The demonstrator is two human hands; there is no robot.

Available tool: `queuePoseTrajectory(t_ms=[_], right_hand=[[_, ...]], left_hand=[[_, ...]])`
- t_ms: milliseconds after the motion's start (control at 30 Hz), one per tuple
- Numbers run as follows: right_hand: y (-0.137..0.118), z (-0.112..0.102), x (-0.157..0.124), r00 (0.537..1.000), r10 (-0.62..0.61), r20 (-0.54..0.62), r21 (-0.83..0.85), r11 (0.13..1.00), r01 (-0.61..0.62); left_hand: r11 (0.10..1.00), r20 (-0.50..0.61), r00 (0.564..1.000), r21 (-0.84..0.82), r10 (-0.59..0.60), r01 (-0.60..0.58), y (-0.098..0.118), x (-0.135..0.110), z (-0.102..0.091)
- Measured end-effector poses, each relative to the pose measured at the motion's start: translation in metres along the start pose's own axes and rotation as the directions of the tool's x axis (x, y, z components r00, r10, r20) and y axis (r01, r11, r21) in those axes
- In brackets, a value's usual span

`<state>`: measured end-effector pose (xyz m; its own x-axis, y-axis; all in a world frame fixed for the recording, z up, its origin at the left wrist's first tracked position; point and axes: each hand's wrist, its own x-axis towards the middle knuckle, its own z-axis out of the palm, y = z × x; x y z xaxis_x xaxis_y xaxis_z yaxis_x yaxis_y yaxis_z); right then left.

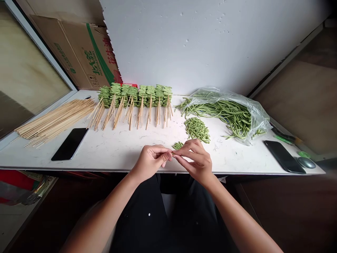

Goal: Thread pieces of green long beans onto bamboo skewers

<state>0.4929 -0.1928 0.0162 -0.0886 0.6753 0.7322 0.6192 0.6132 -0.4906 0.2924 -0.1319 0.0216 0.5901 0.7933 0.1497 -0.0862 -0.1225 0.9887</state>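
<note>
My left hand and my right hand meet at the front edge of the table, thumbs and fingertips pinched together. Something thin sits between the fingertips, too small and covered to make out. Just behind my right hand lies a small group of cut green bean pieces, partly hidden by the fingers. A larger heap of cut bean pieces is beyond it. Skewered green beans stand stacked along the back, their wooden sticks pointing toward me.
Loose bamboo skewers lie at the left, with a black phone in front. Long green beans spill from a clear plastic bag at the right. Another dark phone and a computer mouse are near the right edge.
</note>
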Motion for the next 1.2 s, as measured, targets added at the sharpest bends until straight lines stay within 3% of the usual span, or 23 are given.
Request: queuePoseTrajectory(t_ms=[300,500,867,1200], right_hand=[[-0.008,0.005,0.0,0.99,0.134,-0.047,0.113,0.985,-0.128],[-0.003,0.007,-0.002,0.978,0.187,-0.088,0.138,0.975,-0.174],[0.001,0.007,0.0,0.987,0.127,-0.095,0.022,0.992,-0.125],[0.001,0.015,-0.006,0.946,0.294,-0.134,0.115,0.953,-0.28]], left_hand=[[0.947,0.028,0.989,-0.284,-0.145,0.147,-0.005,0.0,0.01],[0.967,-0.005,0.99,-0.216,-0.139,0.134,-0.004,0.001,0.01],[0.975,-0.046,0.988,-0.178,-0.145,0.135,-0.008,0.003,0.01],[0.99,-0.066,0.991,-0.088,-0.12,0.114,-0.014,-0.001,0.015]])
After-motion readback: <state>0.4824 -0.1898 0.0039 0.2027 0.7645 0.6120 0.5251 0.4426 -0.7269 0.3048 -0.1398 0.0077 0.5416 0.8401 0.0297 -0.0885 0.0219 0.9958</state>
